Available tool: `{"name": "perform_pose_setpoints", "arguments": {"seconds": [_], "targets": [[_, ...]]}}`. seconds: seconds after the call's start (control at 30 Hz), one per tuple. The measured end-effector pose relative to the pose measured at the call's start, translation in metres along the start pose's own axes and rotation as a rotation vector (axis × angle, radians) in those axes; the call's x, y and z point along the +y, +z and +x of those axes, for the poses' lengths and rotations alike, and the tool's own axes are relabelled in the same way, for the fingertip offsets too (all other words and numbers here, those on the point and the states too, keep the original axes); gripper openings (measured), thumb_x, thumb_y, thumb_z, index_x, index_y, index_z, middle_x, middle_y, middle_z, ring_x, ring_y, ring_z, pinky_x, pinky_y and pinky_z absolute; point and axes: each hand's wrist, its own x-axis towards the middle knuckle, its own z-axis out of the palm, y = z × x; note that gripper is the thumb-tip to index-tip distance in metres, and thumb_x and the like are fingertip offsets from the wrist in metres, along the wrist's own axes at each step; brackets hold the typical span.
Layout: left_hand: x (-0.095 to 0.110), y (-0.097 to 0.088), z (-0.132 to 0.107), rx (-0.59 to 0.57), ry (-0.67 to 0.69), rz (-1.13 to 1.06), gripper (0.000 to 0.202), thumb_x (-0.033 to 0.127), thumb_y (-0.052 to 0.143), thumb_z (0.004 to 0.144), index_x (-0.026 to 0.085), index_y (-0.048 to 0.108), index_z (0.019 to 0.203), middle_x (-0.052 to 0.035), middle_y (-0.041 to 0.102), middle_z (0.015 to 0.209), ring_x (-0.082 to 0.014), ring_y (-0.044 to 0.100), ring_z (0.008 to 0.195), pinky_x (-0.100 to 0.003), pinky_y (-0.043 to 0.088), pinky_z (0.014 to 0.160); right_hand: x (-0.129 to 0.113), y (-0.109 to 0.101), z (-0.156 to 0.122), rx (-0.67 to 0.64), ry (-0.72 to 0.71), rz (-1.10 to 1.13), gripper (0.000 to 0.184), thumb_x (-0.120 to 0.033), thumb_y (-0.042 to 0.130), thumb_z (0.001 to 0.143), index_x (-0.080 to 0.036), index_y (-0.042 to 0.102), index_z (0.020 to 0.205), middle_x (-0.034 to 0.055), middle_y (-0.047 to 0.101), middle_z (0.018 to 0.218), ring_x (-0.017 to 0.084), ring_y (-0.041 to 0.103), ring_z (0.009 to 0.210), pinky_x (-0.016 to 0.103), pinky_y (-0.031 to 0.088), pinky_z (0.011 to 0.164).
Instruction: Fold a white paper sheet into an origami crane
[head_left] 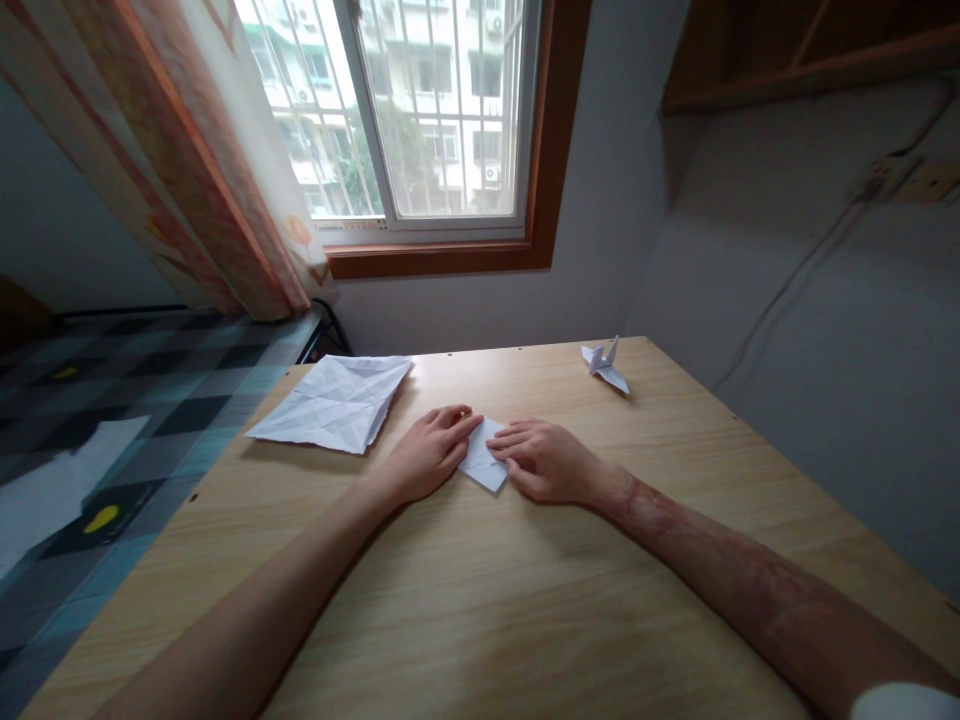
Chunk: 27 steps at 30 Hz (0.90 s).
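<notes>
A small white piece of folded paper [484,465] lies flat on the wooden table between my hands, with one corner pointing toward me. My left hand [431,450] holds its left edge, fingers curled together and pressing it to the tabletop. From the other side, my right hand [547,460] grips the right edge with bent fingers and thumb on the paper. The fingers cover parts of both edges, so some folds are hidden.
A stack of creased white paper [330,400] lies at the table's back left. A folded paper crane [606,366] stands at the back right. Left of the table [480,620] is a checked bed [187,430] with loose white paper [67,490]. A window [450,110] is ahead.
</notes>
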Motion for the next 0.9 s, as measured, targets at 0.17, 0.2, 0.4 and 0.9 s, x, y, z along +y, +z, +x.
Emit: {"name": "perform_pose_setpoints", "arguments": {"seconds": [0.17,0.2,0.4,0.9], "targets": [[-0.003,0.001,0.0,0.028,0.006,-0.019,0.052,0.025,0.053,0.107,0.031,0.065,0.157,-0.0119,0.063,0.154,-0.032,0.062,0.136,-0.052,0.05,0.122,0.015,-0.003,-0.006,-0.006,-0.063,0.118,0.034,-0.009,0.063,0.092,-0.025,0.087,0.11,0.0047,0.085,0.128,0.024,0.078,0.128,0.046,0.052,0.126],[-0.004,0.001,0.0,0.03,0.005,-0.024,0.052,0.025,0.053,0.107,0.031,0.065,0.157,-0.0119,0.063,0.155,-0.0319,0.062,0.137,-0.052,0.05,0.122,0.017,-0.003,-0.007,-0.006,-0.069,0.13,0.036,-0.009,0.062,0.093,-0.025,0.087,0.114,0.0052,0.084,0.128,0.024,0.078,0.129,0.045,0.053,0.125],[0.0,0.0,0.001,0.015,-0.009,-0.031,0.05,0.024,0.05,0.108,0.025,0.065,0.155,-0.0136,0.064,0.156,-0.0323,0.061,0.14,-0.051,0.05,0.123,0.02,0.002,-0.007,-0.028,-0.068,0.07,0.052,-0.02,0.062,0.106,-0.019,0.064,0.158,0.0129,0.06,0.164,0.028,0.058,0.155,0.048,0.045,0.133],[0.018,-0.011,0.002,0.205,-0.139,0.057,0.033,0.053,0.072,0.099,0.022,0.064,0.104,-0.0114,0.075,0.106,-0.031,0.072,0.096,-0.046,0.058,0.089,0.021,0.007,-0.004,0.039,0.066,-0.133,0.045,-0.026,0.06,0.108,-0.017,0.066,0.152,0.0164,0.068,0.154,0.032,0.064,0.136,0.052,0.053,0.12]]}}
